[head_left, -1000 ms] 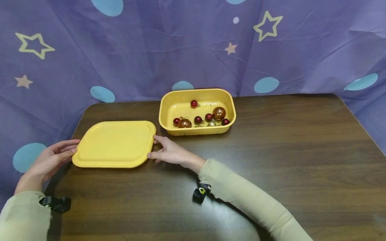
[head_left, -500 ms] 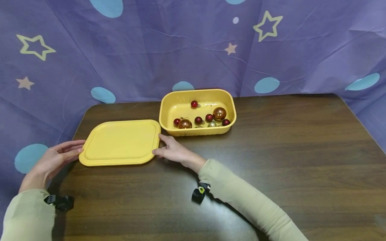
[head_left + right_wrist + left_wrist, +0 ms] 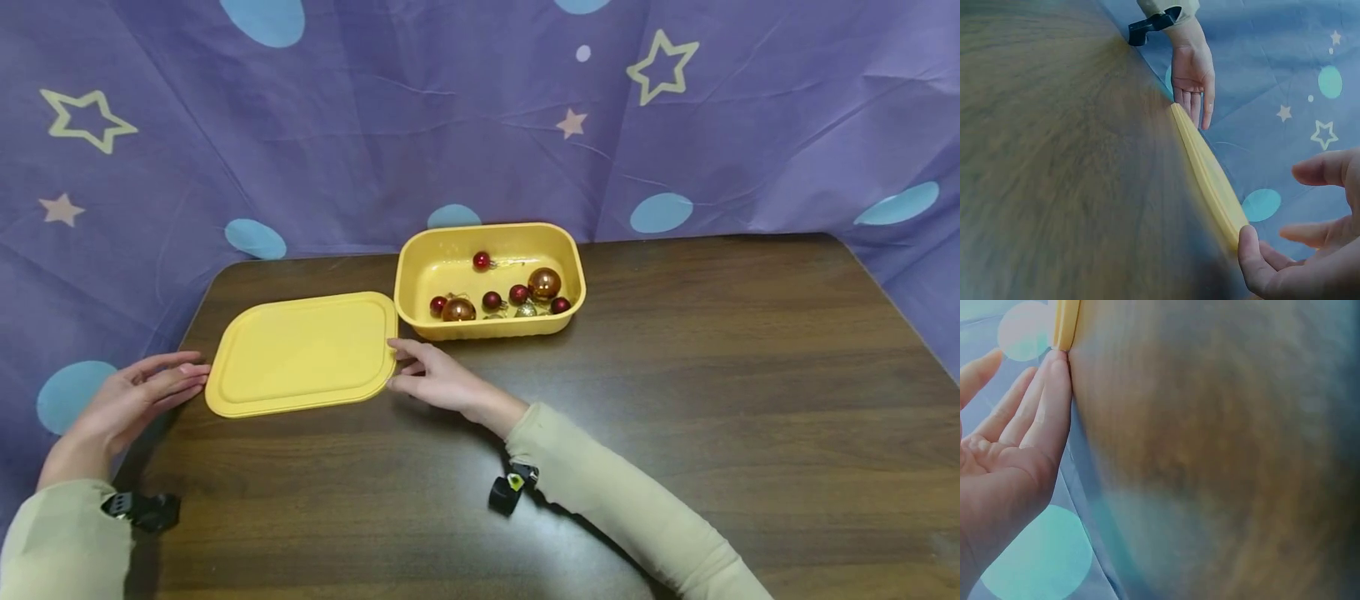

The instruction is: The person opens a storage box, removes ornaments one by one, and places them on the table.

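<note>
the left hand [image 3: 131, 400] lies released at the left edge of the surface [image 3: 675, 375], fingers straight, their tips touching the left rim of the yellow lid [image 3: 303, 352]; the right hand [image 3: 435, 379] is also released, fingers loosely spread, thumb against the lid's right near corner, grasping nothing; the lid lies flat on the surface between the two hands, toward the left; just beyond its far right corner stands the open yellow tub [image 3: 558, 250], holding small red baubles [image 3: 492, 299] and two larger copper baubles [image 3: 544, 283]; a purple cloth [image 3: 450, 117] with stars and blue dots hangs behind the surface.
</note>
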The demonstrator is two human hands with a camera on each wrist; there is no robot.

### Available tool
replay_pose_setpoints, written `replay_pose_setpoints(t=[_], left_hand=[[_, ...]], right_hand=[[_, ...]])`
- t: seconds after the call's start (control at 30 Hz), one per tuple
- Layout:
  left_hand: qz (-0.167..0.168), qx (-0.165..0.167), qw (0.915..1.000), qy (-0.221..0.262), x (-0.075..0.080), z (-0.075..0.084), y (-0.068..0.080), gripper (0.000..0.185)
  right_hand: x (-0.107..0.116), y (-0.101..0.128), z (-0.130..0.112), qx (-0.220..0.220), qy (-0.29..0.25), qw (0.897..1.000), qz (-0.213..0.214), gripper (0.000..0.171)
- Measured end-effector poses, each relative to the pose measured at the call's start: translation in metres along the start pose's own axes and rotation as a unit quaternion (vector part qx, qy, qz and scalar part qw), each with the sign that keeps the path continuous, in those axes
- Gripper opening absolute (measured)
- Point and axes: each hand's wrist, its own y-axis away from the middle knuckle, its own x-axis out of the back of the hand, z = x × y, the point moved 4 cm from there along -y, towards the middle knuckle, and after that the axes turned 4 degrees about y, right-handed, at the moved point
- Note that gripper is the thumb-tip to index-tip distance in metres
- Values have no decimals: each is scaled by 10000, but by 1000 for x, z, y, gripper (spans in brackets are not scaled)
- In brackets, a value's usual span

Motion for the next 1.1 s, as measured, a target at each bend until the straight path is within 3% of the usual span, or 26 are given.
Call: replay_pose_setpoints(t=[0.17,0.3,0.43,0.53,0.67,0.77,1.0,1.1], left_hand=[[-33,45,10000,76,-3,4,-1,25],[-97,-32,9999,63,-7,10,-2,25],[-141,-171,9994,-283,-14,19,-5,24],[-214,-261,9967,-737,-21,25,-8,22],[-403,-288,9955,-810,-32,29,-12,22],[-588,-327,9966,-480,-42,30,-17,23],[-773,-587,9946,-380,-74,36,-27,27],[-1028,-741,9913,-348,-93,38,-34,29]], right_hand=[[13,15,-7,563,559,9968,-10,44],[26,25,-12,956,408,9945,95,36],[41,34,-13,1165,73,9930,151,38],[52,42,-14,1194,-147,9925,233,42],[70,52,-11,1031,-306,9932,441,46],[86,57,-7,945,-362,9926,673,47],[123,66,-2,860,-268,9890,1169,43],[138,69,1,773,-188,9872,1379,42]])
